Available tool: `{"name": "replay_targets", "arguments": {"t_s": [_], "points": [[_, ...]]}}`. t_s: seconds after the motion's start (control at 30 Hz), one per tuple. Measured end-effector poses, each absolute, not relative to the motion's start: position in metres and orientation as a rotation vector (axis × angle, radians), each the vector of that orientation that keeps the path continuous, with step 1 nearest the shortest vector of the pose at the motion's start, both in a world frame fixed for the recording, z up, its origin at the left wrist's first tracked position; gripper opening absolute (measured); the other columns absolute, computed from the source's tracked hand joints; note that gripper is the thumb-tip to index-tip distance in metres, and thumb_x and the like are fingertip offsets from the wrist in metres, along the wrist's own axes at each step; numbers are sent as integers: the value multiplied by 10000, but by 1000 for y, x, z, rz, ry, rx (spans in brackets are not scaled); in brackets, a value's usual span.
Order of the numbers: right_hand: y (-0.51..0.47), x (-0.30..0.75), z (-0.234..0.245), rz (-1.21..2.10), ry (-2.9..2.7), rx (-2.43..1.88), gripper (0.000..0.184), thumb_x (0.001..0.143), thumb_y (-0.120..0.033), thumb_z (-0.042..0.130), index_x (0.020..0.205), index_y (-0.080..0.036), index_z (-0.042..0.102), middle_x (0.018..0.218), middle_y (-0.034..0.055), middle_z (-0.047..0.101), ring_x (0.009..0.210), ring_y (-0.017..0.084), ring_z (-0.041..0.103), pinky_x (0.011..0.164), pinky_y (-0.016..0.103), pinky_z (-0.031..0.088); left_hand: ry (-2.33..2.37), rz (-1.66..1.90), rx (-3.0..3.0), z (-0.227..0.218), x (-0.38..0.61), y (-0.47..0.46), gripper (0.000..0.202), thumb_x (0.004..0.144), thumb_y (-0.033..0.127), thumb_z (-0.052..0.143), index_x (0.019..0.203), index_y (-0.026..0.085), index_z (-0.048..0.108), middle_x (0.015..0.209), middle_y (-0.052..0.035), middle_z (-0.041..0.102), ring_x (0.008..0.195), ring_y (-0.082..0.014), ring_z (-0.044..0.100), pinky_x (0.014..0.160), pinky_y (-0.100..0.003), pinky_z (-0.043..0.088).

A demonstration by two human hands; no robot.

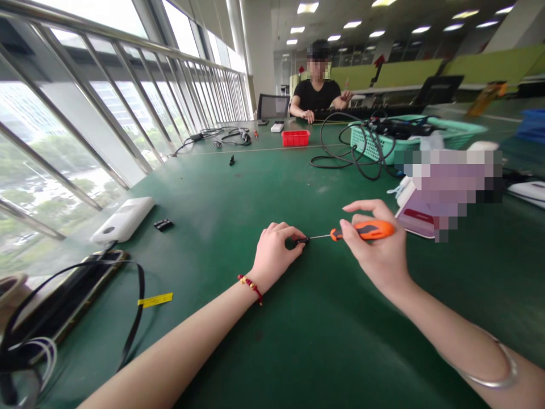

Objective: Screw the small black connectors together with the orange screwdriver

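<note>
While the left hand point(275, 250) rests low over the green table point(238, 199), its thumb and forefinger pinch a small black part point(302, 240) between their tips, just above the tabletop or touching it, I can't tell which. The right hand point(383, 255) grips an orange-and-grey screwdriver point(377, 229) by its handle, thumb on the near side and forefinger lifted in a curve clear of it. The thin metal shaft runs almost level towards the left hand, and its end meets the black part, though whether it sits in a screw is too small to make out. So the part is right in front of the person, between the left fingertips and the screwdriver

A red beaded bracelet point(252, 287) circles the left wrist, and a silver bangle point(513, 369) is around the right forearm. Off to the person's left, a black piece point(163, 225) lies near a white block point(123, 218), and a yellow tag point(155, 299) hangs on a black cable. Farther off stands a red tray point(296, 138), with a turquoise basket point(360, 139) full of cables to its right. Across the table sits another person point(317, 94) in a black shirt, one hand raised
</note>
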State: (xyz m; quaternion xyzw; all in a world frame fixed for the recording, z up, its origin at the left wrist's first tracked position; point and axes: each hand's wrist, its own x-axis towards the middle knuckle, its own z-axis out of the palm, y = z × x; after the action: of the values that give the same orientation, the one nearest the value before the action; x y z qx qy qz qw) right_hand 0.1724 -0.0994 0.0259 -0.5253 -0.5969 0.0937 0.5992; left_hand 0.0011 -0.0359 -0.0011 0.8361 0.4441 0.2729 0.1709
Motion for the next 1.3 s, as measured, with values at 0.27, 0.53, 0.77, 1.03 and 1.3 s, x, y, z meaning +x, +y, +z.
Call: {"name": "replay_targets", "arguments": {"t_s": [0.27, 0.53, 0.77, 1.03, 1.3], "points": [[-98, 173, 25, 217, -1393, -1174, 365, 754, -300, 654, 1052, -231, 456, 602, -64, 467, 489, 126, 464, 488, 282, 401, 1286, 779, 2367, -1, 2, -36, 107, 778, 192, 627, 836, 232, 708, 848, -11, 674, 873, -200, 556, 781, -327, 452], [-102, 171, 26, 191, -1442, -1202, 187, 781, -275, 625, 933, -226, 529, 564, -64, 458, 460, 110, 481, 473, 260, 399, 1288, 784, 2372, -3, 0, -35, 99, 788, 198, 625, 836, 230, 705, 864, -10, 677, 881, -199, 558, 814, -336, 444], [-98, 172, 24, 176, -1410, -1152, 420, 731, -275, 674, 1081, -233, 446, 685, -43, 504, 529, 123, 487, 517, 286, 424, 1280, 788, 2371, -2, 1, -36, 92, 784, 191, 628, 815, 233, 703, 867, -9, 679, 885, -199, 564, 831, -340, 451], [-104, 170, 25, 202, -1505, -1192, 166, 792, -264, 614, 927, -220, 527, 491, -92, 421, 411, 87, 406, 454, 242, 358, 1283, 784, 2369, -2, 1, -36, 89, 790, 197, 628, 819, 231, 704, 867, -7, 682, 887, -202, 561, 828, -343, 447], [-101, 170, 25, 193, -1436, -1147, 406, 730, -258, 676, 1074, -213, 467, 613, -66, 478, 502, 112, 475, 495, 258, 404, 1281, 785, 2370, -2, 1, -36, 80, 790, 205, 630, 820, 230, 700, 866, -6, 681, 881, -199, 558, 816, -335, 448]]}}
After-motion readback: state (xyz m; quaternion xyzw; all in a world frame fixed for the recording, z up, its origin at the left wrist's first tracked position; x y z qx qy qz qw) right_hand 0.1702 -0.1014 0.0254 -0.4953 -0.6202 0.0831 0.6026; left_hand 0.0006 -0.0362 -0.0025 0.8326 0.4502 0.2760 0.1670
